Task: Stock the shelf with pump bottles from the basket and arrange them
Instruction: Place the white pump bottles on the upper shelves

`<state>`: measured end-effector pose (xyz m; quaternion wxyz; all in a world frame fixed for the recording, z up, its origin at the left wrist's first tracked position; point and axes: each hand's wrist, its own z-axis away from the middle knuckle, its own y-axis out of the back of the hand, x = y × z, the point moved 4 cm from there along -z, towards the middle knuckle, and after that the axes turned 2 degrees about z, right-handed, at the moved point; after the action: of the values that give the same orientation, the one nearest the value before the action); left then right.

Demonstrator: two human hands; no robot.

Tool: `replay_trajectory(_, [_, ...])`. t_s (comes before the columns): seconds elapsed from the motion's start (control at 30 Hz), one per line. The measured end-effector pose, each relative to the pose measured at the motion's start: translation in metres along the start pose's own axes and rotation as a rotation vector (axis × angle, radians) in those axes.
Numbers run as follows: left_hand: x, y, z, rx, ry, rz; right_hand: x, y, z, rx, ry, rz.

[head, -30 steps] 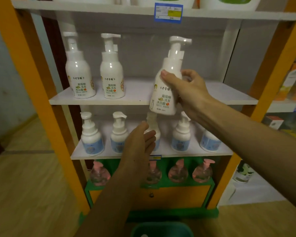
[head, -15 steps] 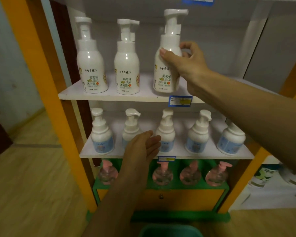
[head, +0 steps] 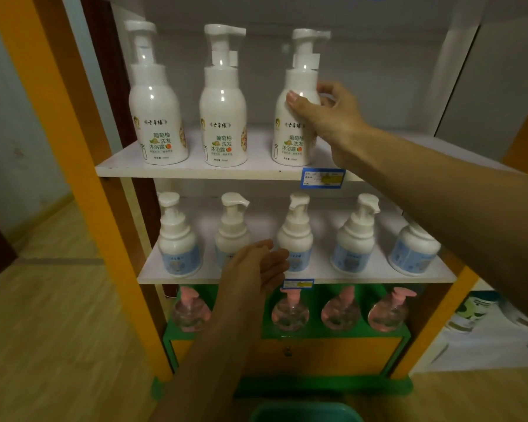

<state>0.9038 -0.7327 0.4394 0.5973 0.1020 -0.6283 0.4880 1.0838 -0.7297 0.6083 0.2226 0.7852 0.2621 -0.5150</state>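
Note:
Three tall white pump bottles stand in a row on the upper white shelf (head: 195, 171). My right hand (head: 326, 112) grips the shoulder of the third white pump bottle (head: 290, 144), which stands upright on the shelf to the right of the other two (head: 157, 126) (head: 223, 129). My left hand (head: 255, 266) hovers with loose fingers in front of the middle shelf, holding nothing. The rim of a green basket (head: 305, 411) shows at the bottom edge; its contents are hidden.
The middle shelf (head: 317, 277) carries several smaller white bottles with blue labels. Pink pump bottles (head: 387, 312) sit on the green bottom tier. Orange uprights (head: 58, 147) frame the unit. The upper shelf is bare to the right of my hand. Wooden floor lies left.
My right hand carried the third bottle up from in front of the shelves and set it upright on the upper shelf beside the other two. My left hand stayed put.

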Motion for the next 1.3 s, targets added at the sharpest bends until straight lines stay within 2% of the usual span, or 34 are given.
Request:
replay_trajectory(0.17, [-0.003, -0.011, 0.005, -0.021, -0.013, -0.004, -0.001, -0.001, 0.004, 0.012, -0.021, 0.048])
replay_trajectory(0.23, [-0.005, -0.014, 0.008, -0.022, -0.027, -0.006, -0.002, 0.000, 0.012, 0.065, 0.005, 0.122])
replay_trajectory(0.4, [-0.031, 0.002, 0.019, 0.060, -0.045, -0.058, 0.000, 0.017, 0.077, 0.308, 0.292, 0.236])
replay_trajectory(0.5, [-0.072, 0.029, 0.024, 0.182, -0.026, -0.133, 0.028, 0.025, 0.139, 0.326, 0.491, 0.291])
replay_trajectory(0.6, [-0.125, 0.065, 0.029, 0.288, 0.057, -0.250, 0.089, 0.027, 0.198, 0.197, 0.538, 0.440])
replay_trajectory(0.73, [-0.198, 0.116, 0.039, 0.420, 0.156, -0.404, 0.189, 0.027, 0.258, -0.106, 0.382, 0.500])
replay_trajectory(0.93, [-0.297, 0.177, 0.039, 0.383, 0.279, -0.795, 0.362, 0.026, 0.307, -0.604, -0.210, 0.707])
replay_trajectory(1.1, [-0.367, 0.213, 0.033, 0.179, 0.418, -1.067, 0.458, 0.014, 0.333, -0.857, -0.437, 0.797])
replay_trajectory(1.3, [-0.421, 0.226, 0.020, -0.139, 0.494, -1.107, 0.518, -0.004, 0.360, -1.011, -0.545, 0.883])
